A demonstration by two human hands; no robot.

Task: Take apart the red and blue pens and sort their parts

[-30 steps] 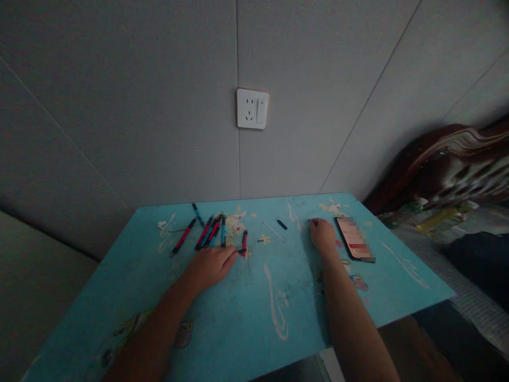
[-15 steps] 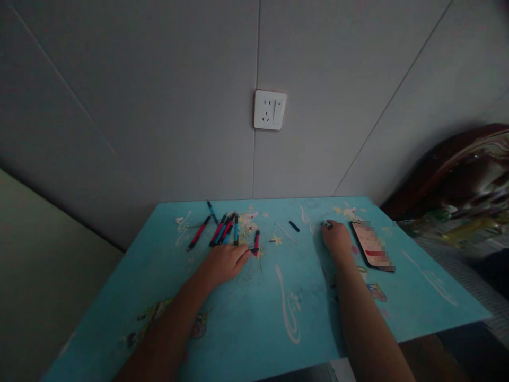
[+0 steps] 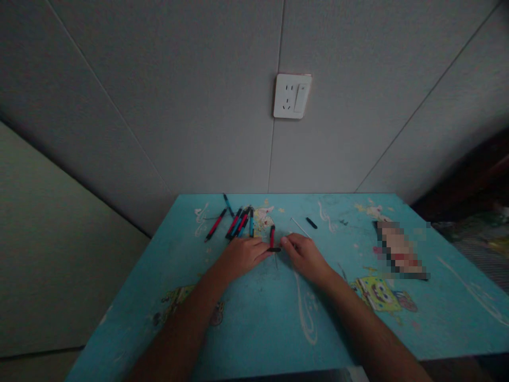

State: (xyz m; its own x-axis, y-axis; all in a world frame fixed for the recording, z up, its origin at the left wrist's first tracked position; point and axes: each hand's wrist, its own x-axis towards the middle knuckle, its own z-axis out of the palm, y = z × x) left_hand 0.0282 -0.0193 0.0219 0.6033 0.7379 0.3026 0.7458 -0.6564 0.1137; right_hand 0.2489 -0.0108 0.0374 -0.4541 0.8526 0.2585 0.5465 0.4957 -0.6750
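My left hand (image 3: pixel 244 257) is closed in a pinch on a short black pen part (image 3: pixel 274 249), whose dark end sticks out to the right past the fingertips. Just to the right, my right hand (image 3: pixel 305 257) has its thumb and fingers pressed together near that end; what it pinches, if anything, is hidden. A red and black pen piece (image 3: pixel 272 236) lies right behind the black part. Behind the right hand is a thin white pen refill (image 3: pixel 298 225), partly covered by the fingers. A small black pen piece (image 3: pixel 312 223) lies farther back.
Several red or blue pens with black ends (image 3: pixel 240 222) lie together behind my left hand, with a red pen (image 3: pixel 216 225) to their left. A blurred flat phone-like object (image 3: pixel 400 249) lies on the right of the blue cartoon-printed table (image 3: pixel 262 329). A wall socket (image 3: pixel 292 96) is above.
My right hand has moved left from the table's right side to beside my left hand. The left hand still pinches the black pen part. The view has shifted slightly.
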